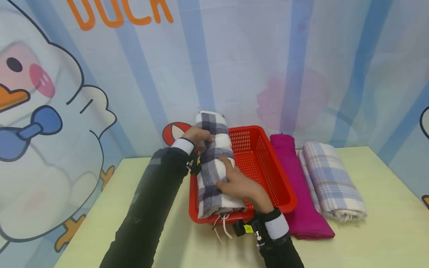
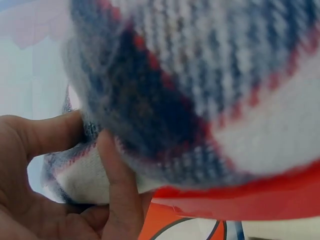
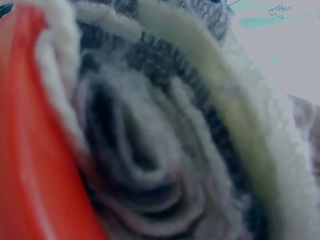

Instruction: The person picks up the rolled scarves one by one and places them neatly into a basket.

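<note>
A rolled scarf (image 1: 214, 163) in navy and white checks lies lengthwise along the left side of a red plastic basket (image 1: 285, 197), its far end reaching past the back rim. My left hand (image 1: 198, 137) grips the roll's left side near the far end; in the left wrist view, thumb and fingers (image 2: 122, 185) pinch the cloth. Nearer to me, my right hand (image 1: 242, 184) rests on the roll with thumb and index finger spread; its other fingers are hidden. White tassels (image 1: 226, 227) hang over the basket's front rim. The right wrist view shows the scarf's coiled end (image 3: 145, 150) beside the rim.
Right of the basket lies a folded magenta cloth (image 1: 301, 193), against the basket's side. Beyond it is a rolled pale blue and white plaid cloth (image 1: 331, 178). All stand on a light yellow table (image 1: 385, 238), with a printed cartoon curtain (image 1: 234, 74) behind.
</note>
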`<state>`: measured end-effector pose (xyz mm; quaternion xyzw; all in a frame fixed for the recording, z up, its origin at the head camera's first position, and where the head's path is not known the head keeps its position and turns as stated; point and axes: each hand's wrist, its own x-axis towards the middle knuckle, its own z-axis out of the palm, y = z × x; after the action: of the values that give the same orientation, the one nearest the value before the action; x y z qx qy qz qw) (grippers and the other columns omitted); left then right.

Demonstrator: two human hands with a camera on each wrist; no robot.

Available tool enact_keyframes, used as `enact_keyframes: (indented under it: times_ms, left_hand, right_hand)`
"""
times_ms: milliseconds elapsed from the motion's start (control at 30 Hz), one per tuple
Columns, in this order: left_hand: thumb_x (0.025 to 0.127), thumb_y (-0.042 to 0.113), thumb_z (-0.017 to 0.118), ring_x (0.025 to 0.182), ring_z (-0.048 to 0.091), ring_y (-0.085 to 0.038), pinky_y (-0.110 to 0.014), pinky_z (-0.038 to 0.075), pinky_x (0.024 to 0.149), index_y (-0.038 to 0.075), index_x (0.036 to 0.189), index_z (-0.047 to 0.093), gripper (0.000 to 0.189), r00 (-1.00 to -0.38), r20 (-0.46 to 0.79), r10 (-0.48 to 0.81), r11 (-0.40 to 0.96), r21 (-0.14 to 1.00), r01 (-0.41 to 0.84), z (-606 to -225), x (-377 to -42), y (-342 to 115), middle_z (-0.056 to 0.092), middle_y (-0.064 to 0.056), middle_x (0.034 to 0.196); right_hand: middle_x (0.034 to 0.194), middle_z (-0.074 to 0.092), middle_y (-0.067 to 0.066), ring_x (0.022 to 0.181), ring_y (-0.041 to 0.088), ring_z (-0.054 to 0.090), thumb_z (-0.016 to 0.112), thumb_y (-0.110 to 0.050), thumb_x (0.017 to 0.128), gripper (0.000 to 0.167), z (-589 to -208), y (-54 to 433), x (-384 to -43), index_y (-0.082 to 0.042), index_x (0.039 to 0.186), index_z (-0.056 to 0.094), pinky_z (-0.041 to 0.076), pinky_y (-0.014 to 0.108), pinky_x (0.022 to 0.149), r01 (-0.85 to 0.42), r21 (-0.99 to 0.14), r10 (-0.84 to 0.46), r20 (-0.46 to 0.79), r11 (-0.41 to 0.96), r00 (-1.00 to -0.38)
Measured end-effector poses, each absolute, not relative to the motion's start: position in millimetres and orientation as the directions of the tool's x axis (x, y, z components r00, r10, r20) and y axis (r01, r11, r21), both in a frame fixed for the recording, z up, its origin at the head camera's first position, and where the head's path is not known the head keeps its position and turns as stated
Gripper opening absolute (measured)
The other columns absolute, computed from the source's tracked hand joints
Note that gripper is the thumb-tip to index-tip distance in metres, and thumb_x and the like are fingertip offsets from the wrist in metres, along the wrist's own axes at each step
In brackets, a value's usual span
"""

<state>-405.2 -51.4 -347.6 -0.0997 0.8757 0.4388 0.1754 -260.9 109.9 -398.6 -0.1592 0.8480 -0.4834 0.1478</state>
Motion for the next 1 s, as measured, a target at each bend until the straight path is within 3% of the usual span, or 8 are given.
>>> enact_keyframes:
  times_ms: [100, 200, 300, 500, 633, 733, 867, 1000]
  left_hand:
    - [0.093, 0.014, 0.06, 0.133, 0.047, -0.031, -0.037, 0.055, 0.097, -0.001, 0.131, 0.051, 0.042, -0.925, -0.379, -0.014, 0.587, 0.746, -0.315, -347.3, -401.5, -50.3, 0.04, -0.013, 0.151]
    - [0.092, 0.011, 0.055, 0.118, 0.051, -0.028, -0.038, 0.056, 0.093, 0.004, 0.098, 0.052, 0.01, -0.933, -0.359, 0.003, 0.59, 0.755, -0.288, -345.7, -397.5, -48.4, 0.047, -0.013, 0.132]
    - [0.091, 0.013, 0.053, 0.102, 0.05, -0.028, -0.037, 0.053, 0.082, 0.008, 0.085, 0.042, 0.014, -0.94, -0.339, 0.025, 0.655, 0.717, -0.241, -343.6, -394.3, -47.5, 0.045, -0.013, 0.119]
    - [0.091, 0.019, 0.055, 0.081, 0.036, -0.023, -0.035, 0.038, 0.074, 0.002, 0.093, 0.048, 0.018, -0.944, -0.326, 0.047, 0.814, 0.56, -0.153, -346.8, -396.0, -51.2, 0.043, -0.012, 0.098]
    - [0.092, 0.023, 0.055, 0.092, 0.043, -0.024, -0.036, 0.039, 0.081, -0.005, 0.119, 0.051, 0.039, -0.939, -0.336, 0.069, 0.833, 0.538, -0.131, -350.0, -399.5, -54.7, 0.051, -0.018, 0.121]
    - [0.091, 0.025, 0.054, 0.105, 0.05, -0.025, -0.035, 0.043, 0.088, -0.008, 0.152, 0.022, 0.076, -0.928, -0.361, 0.094, 0.845, 0.522, -0.118, -363.2, -414.9, -58.0, 0.033, -0.023, 0.155]
    - [0.086, 0.027, 0.058, 0.115, 0.048, -0.034, -0.036, 0.044, 0.087, -0.003, 0.153, -0.021, 0.108, -0.93, -0.36, 0.075, 0.827, 0.544, -0.144, -398.3, -453.4, -65.4, 0.014, -0.026, 0.163]
    - [0.086, 0.02, 0.062, 0.12, 0.047, -0.037, -0.037, 0.045, 0.088, 0.0, 0.155, -0.017, 0.107, -0.954, -0.299, 0.014, 0.817, 0.553, -0.162, -386.1, -432.4, -60.1, 0.024, -0.028, 0.16]
  right_hand:
    - [0.152, 0.027, 0.026, 0.136, 0.037, 0.036, 0.056, -0.013, 0.093, 0.078, -399.5, 110.5, -261.4, -0.015, 0.158, 0.011, 0.037, 0.054, 0.11, -0.134, -0.87, -0.43, -0.097, 0.475, -0.898]
    - [0.152, 0.026, 0.027, 0.136, 0.038, 0.035, 0.055, -0.013, 0.094, 0.078, -399.9, 110.7, -261.3, -0.015, 0.158, 0.01, 0.037, 0.054, 0.11, -0.132, -0.869, -0.439, -0.106, 0.478, -0.892]
    - [0.154, 0.024, 0.028, 0.137, 0.039, 0.033, 0.054, -0.013, 0.095, 0.078, -399.7, 110.6, -260.6, -0.016, 0.158, 0.009, 0.035, 0.056, 0.112, -0.124, -0.865, -0.441, -0.12, 0.486, -0.889]
    - [0.153, 0.026, 0.028, 0.136, 0.039, 0.033, 0.053, -0.013, 0.095, 0.078, -402.0, 109.3, -258.9, -0.016, 0.158, 0.009, 0.034, 0.056, 0.112, -0.124, -0.852, -0.453, -0.142, 0.509, -0.88]
    - [0.15, 0.029, 0.028, 0.132, 0.039, 0.037, 0.053, -0.013, 0.094, 0.077, -403.0, 109.2, -259.3, -0.015, 0.158, 0.009, 0.036, 0.055, 0.11, -0.139, -0.84, -0.464, -0.144, 0.524, -0.874]
    - [0.154, 0.026, 0.03, 0.137, 0.04, 0.034, 0.052, -0.012, 0.094, 0.077, -402.8, 109.7, -259.6, -0.015, 0.158, 0.008, 0.032, 0.057, 0.114, -0.134, -0.845, -0.468, -0.147, 0.517, -0.872]
    - [0.157, 0.021, 0.03, 0.142, 0.04, 0.028, 0.053, -0.012, 0.094, 0.078, -403.9, 110.0, -260.2, -0.014, 0.158, 0.007, 0.026, 0.059, 0.118, -0.125, -0.845, -0.467, -0.158, 0.52, -0.87]
    - [0.16, 0.018, 0.029, 0.146, 0.04, 0.024, 0.053, -0.014, 0.096, 0.078, -404.3, 109.9, -259.7, -0.014, 0.159, 0.008, 0.025, 0.06, 0.119, -0.124, -0.822, -0.46, -0.18, 0.556, -0.87]
